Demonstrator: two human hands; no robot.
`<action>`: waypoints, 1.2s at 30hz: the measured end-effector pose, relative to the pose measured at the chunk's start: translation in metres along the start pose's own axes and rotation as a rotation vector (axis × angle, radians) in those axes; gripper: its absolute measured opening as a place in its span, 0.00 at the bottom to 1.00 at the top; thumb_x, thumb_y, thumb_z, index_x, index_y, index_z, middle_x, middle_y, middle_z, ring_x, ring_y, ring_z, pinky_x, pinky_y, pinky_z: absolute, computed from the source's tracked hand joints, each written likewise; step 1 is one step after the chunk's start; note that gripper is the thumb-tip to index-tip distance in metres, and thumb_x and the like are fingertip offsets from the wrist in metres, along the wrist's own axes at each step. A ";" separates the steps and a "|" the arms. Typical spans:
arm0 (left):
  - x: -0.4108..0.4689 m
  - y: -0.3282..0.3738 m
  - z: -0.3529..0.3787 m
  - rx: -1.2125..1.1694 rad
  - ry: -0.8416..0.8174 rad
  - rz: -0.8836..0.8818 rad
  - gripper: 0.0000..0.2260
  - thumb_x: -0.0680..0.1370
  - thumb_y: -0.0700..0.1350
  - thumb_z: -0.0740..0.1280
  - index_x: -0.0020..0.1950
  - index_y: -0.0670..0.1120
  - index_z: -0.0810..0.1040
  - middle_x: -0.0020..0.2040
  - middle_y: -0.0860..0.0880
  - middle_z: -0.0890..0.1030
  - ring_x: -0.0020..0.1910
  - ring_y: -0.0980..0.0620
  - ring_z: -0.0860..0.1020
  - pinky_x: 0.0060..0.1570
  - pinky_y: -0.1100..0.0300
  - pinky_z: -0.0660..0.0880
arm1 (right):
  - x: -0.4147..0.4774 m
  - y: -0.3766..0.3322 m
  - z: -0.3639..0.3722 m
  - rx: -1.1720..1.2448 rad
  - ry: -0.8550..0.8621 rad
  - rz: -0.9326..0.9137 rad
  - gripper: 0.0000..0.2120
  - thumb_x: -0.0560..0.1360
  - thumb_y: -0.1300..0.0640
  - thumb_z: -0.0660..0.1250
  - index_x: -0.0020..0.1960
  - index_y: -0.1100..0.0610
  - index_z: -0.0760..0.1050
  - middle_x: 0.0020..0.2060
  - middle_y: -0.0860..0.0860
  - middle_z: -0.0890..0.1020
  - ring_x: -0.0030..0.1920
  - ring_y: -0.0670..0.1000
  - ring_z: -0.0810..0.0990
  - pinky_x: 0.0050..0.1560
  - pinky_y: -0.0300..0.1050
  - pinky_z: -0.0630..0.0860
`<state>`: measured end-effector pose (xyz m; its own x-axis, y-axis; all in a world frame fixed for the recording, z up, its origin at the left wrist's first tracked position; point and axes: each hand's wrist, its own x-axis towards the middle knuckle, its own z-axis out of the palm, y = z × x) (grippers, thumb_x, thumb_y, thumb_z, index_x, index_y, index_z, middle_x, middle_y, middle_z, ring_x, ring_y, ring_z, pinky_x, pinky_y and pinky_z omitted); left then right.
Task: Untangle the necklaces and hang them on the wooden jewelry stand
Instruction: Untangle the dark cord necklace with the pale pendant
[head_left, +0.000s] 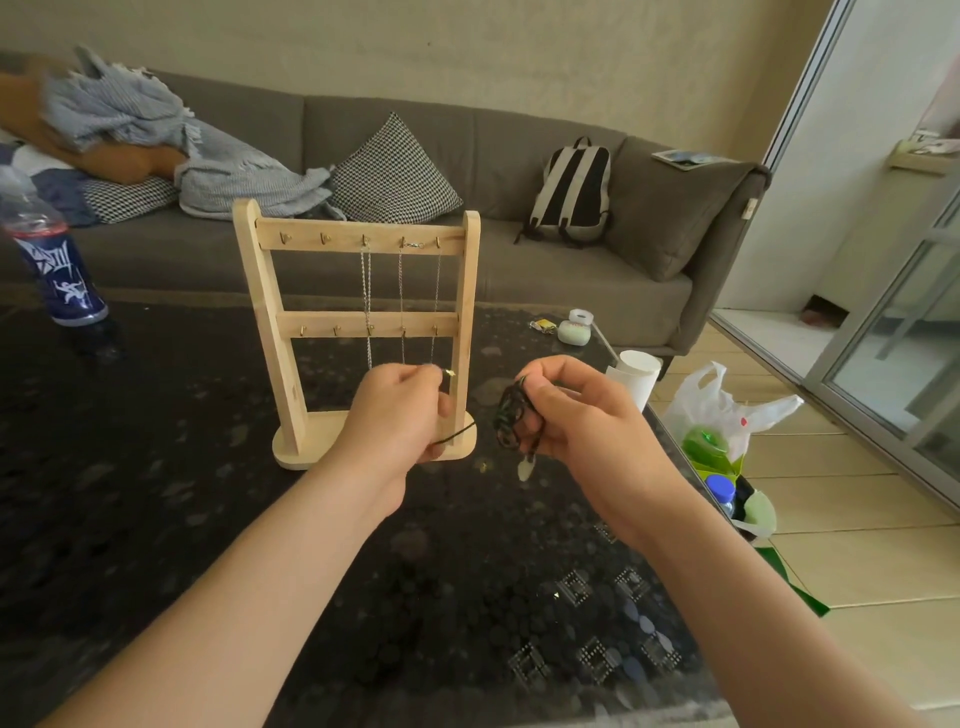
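Necklace (509, 415) clamped in left hand (395, 415), right hand (576, 410) fingers (550, 371), stand (270, 312) behind, bottle (57, 265) far left

1. Pinching one end of a black cord necklace (509, 418) in the left hand (400, 410).
2. Gripping its tangled bundle in the right hand (576, 410).
3. Just behind, on the dark table (156, 493): wooden jewelry stand (291, 364), silver chains (366, 280) hanging from top-row hooks.

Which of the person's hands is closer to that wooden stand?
Left. The left hand overlaps the right post of the wooden stand, just above its base, pinching one end of the dark cord. The right hand is off to the stand's right, gripping the bunched rest.
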<state>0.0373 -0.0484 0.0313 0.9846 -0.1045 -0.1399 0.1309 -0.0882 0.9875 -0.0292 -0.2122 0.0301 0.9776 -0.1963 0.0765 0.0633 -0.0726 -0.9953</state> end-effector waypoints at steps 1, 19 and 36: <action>0.000 -0.002 -0.001 0.006 -0.009 -0.040 0.06 0.86 0.46 0.65 0.51 0.49 0.79 0.52 0.44 0.82 0.48 0.48 0.79 0.49 0.48 0.84 | 0.000 0.000 0.000 0.016 0.000 0.007 0.10 0.87 0.55 0.64 0.50 0.54 0.81 0.35 0.52 0.79 0.41 0.52 0.80 0.53 0.53 0.82; -0.016 0.008 -0.012 0.282 -0.391 0.205 0.03 0.80 0.49 0.74 0.51 0.53 0.88 0.47 0.54 0.89 0.50 0.60 0.85 0.54 0.59 0.76 | -0.001 0.003 -0.003 0.082 0.156 0.010 0.07 0.84 0.57 0.69 0.58 0.60 0.80 0.34 0.53 0.84 0.34 0.51 0.84 0.40 0.46 0.84; -0.006 0.001 -0.015 0.155 -0.367 0.213 0.07 0.85 0.45 0.68 0.56 0.47 0.86 0.47 0.48 0.88 0.50 0.50 0.87 0.63 0.46 0.83 | -0.005 0.003 -0.010 -0.263 0.024 -0.133 0.06 0.81 0.55 0.73 0.50 0.48 0.88 0.43 0.48 0.89 0.49 0.53 0.87 0.57 0.55 0.85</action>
<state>0.0337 -0.0331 0.0338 0.8780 -0.4782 0.0210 -0.1167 -0.1713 0.9783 -0.0355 -0.2211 0.0275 0.9590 -0.1910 0.2096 0.1330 -0.3497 -0.9274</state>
